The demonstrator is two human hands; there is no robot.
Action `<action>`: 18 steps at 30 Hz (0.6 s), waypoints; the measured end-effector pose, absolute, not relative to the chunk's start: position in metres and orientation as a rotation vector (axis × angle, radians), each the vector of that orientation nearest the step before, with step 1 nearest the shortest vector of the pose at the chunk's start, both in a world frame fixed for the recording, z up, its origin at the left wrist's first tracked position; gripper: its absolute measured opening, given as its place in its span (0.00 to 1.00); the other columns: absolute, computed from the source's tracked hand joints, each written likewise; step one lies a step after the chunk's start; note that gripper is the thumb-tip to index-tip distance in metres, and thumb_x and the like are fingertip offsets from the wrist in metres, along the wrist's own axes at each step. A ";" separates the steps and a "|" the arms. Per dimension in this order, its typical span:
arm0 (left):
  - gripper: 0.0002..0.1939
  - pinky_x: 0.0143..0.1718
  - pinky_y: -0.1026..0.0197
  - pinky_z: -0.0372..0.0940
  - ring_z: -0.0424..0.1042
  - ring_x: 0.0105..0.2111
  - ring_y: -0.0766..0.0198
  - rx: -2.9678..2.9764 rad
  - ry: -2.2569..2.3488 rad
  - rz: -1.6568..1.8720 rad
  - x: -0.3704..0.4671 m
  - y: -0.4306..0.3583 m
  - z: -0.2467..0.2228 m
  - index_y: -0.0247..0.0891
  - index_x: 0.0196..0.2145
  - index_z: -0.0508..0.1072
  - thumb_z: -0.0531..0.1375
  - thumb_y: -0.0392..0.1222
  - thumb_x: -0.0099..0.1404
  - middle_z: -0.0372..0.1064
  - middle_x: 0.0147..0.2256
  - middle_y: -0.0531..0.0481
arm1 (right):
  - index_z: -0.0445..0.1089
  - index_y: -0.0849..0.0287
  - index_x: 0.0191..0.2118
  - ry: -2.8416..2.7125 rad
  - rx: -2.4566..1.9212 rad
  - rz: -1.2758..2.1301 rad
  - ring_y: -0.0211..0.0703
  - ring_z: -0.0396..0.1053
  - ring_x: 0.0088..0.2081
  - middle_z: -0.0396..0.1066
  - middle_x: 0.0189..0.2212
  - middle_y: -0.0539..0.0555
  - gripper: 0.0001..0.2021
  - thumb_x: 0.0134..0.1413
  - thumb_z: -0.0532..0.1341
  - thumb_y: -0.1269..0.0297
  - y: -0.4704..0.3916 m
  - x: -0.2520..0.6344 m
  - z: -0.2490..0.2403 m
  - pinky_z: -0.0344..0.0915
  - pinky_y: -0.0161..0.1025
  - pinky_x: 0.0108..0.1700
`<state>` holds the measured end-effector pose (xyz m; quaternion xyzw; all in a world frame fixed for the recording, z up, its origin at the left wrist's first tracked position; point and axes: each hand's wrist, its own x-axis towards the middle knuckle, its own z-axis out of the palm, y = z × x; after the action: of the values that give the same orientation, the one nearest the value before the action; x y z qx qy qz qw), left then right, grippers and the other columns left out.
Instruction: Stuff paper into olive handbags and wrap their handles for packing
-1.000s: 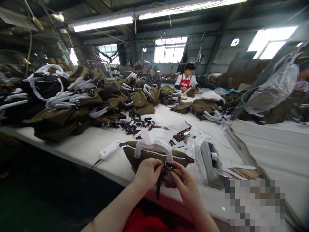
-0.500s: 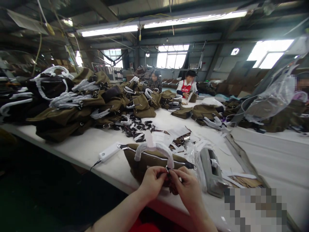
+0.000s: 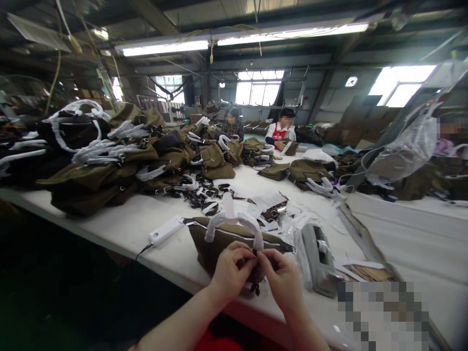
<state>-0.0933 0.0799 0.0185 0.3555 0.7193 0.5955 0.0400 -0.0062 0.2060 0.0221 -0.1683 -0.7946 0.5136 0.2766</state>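
An olive green bag (image 3: 226, 241) with a silver zipper stands at the near table edge, its handle (image 3: 252, 225) wrapped in white material. At the foot of the handle's right end, my left hand (image 3: 234, 265) and my right hand (image 3: 281, 273) pinch a small dark strap (image 3: 256, 287) from either side. The fingers of both hands are closed and their tips nearly meet. Part of the strap hangs below them; its upper end is hidden by the fingertips.
A grey tape dispenser (image 3: 321, 261) stands right of the bag, a white power device (image 3: 166, 230) left of it. Behind lie dark straps (image 3: 204, 195) and a large pile of olive bags (image 3: 91, 185). A person in a red apron (image 3: 281, 134) sits across the table (image 3: 124, 222).
Both hands have shifted slightly upward at the handle base. The dark strap now hangs lower and narrower beneath the fingers. The view has moved a little.
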 end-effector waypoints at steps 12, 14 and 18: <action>0.03 0.34 0.64 0.64 0.68 0.30 0.66 1.247 2.177 1.700 -0.091 0.085 0.028 0.38 0.32 0.75 0.61 0.36 0.60 0.68 0.30 0.50 | 0.72 0.61 0.28 -1.907 -0.477 1.770 0.38 0.64 0.25 0.69 0.22 0.51 0.18 0.50 0.65 0.48 0.213 -0.004 0.018 0.63 0.34 0.27; 0.05 0.35 0.63 0.65 0.69 0.32 0.64 1.208 2.094 1.763 -0.091 0.085 0.025 0.37 0.29 0.75 0.61 0.38 0.61 0.69 0.30 0.50 | 0.71 0.61 0.28 -1.904 -0.461 1.781 0.37 0.63 0.24 0.68 0.21 0.50 0.18 0.50 0.65 0.48 0.213 -0.003 0.019 0.62 0.34 0.26; 0.13 0.24 0.66 0.66 0.70 0.26 0.67 0.736 1.805 2.000 -0.105 0.087 0.019 0.35 0.33 0.72 0.62 0.49 0.60 0.73 0.37 0.46 | 0.69 0.61 0.31 -1.822 -0.496 1.826 0.33 0.59 0.19 0.68 0.21 0.49 0.18 0.50 0.65 0.48 0.222 0.004 0.016 0.56 0.31 0.20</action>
<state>-0.1045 0.0875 0.0186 0.2596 0.6366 0.7052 0.1733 0.0036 0.2218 0.0164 -0.1825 -0.6707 0.6724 0.2546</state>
